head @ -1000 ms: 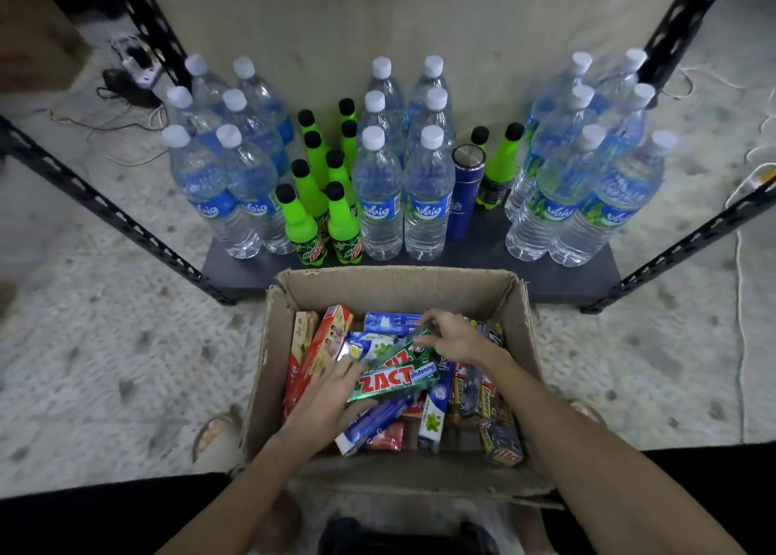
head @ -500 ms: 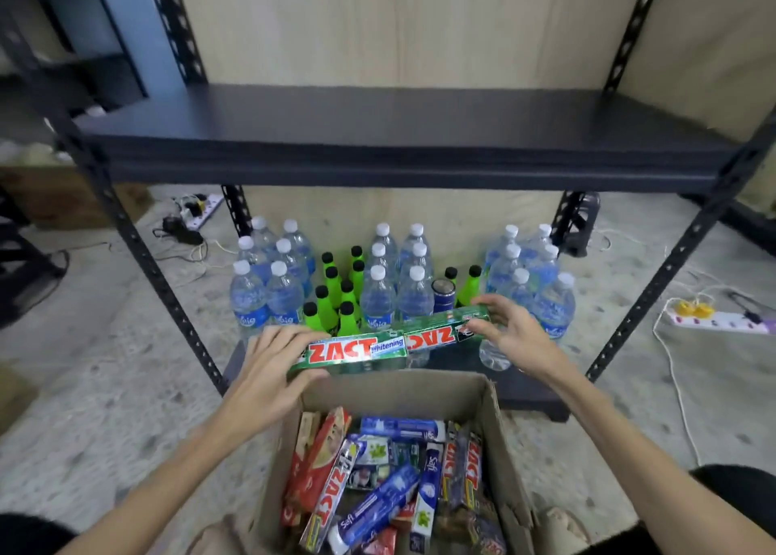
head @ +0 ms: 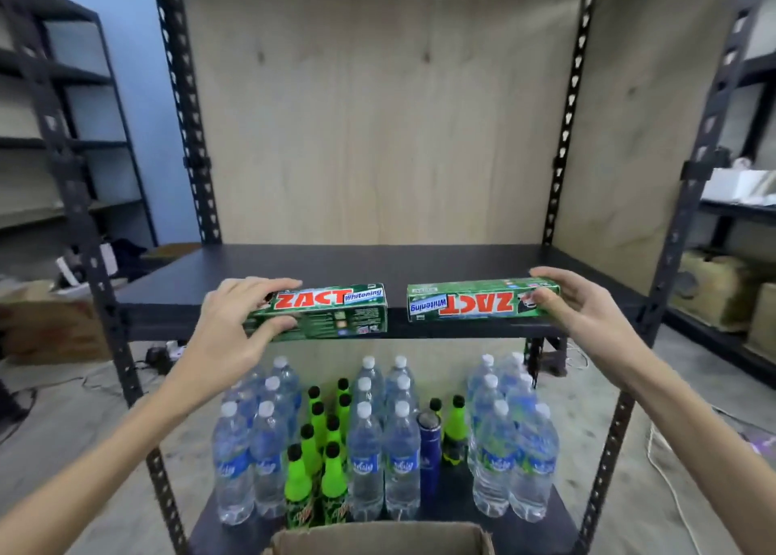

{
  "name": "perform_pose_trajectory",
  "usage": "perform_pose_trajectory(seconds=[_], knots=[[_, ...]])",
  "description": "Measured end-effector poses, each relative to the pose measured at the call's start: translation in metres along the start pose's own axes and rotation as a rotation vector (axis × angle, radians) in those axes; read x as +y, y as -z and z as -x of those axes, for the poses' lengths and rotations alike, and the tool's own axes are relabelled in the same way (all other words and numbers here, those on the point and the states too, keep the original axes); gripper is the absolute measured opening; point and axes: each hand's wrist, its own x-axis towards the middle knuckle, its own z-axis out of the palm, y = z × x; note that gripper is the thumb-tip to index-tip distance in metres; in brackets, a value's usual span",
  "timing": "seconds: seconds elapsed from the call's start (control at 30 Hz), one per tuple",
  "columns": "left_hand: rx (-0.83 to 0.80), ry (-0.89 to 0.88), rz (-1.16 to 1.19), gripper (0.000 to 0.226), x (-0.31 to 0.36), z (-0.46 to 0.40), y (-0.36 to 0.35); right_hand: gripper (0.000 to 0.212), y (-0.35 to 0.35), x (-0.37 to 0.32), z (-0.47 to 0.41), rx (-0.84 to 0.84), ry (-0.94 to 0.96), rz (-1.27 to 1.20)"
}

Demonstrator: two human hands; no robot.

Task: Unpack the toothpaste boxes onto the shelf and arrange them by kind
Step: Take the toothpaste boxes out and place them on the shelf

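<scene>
Toothpaste boxes: two long green cardboard ZACT Whitening cartons, printed glossy, are being held at the near edge of the middle shelf; the left box [head: 321,311] and the right box [head: 481,301] are lying end to end, apart, with a gap between them.
Left hand: the left hand [head: 235,323] is gripping the left end of its box, fingers [head: 268,285] curled over the top, thumb pressing the near face.
Right hand: the right hand [head: 575,306] is pinching the right end of its box, fingers over the top, thumb on the near face; this box's lettering is reading upside down.
What has changed: a second ago both hands were digging in the brown cardboard carton [head: 378,537]; half a second ago the two boxes were being lifted touching end to end above it. Now they are arriving at shelf height, separated.
Meaning: judging by this, the first pair of one kind is about to be laid down, and the rest are waiting in the carton.
Shelf: the dark matte metal shelf board [head: 378,264] is sitting between perforated steel uprights, backed by pale plywood.
Below: clear plastic water bottles [head: 365,458], bright green soda bottles [head: 300,483] and a dark blue can [head: 428,453] are standing on the bottom shelf.
</scene>
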Motion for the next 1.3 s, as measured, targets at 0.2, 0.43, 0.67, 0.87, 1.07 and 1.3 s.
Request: perform_pose_trajectory(seconds=[0.2,0.43,0.67,0.87,1.07,1.3], knots=[[-0.144,0.152,0.018,0.030,-0.028,-0.069,-0.051,0.031,0.025,0.029,-0.065,0.069,-0.078,0.059],[-0.434,0.227,0.061,0.039,-0.060,-0.143,-0.099,0.033,0.035,0.055,-0.114,0.028,-0.155,0.203],[-0.277,0.270,0.046,0.015,-0.071,-0.160,-0.148,0.041,0.028,0.088,-0.151,-0.071,-0.128,0.615],[-0.317,0.065,-0.105,0.054,-0.058,-0.160,-0.157,0.040,0.026,0.106,-0.188,-0.097,-0.118,0.690],[-0.295,0.052,-0.207,0.059,-0.079,-0.196,-0.202,0.039,0.017,0.128,-0.230,-0.092,-0.133,0.714],[-0.252,0.025,-0.308,0.048,-0.101,-0.238,-0.255,0.039,0.008,0.157,-0.289,-0.062,-0.156,0.791]])
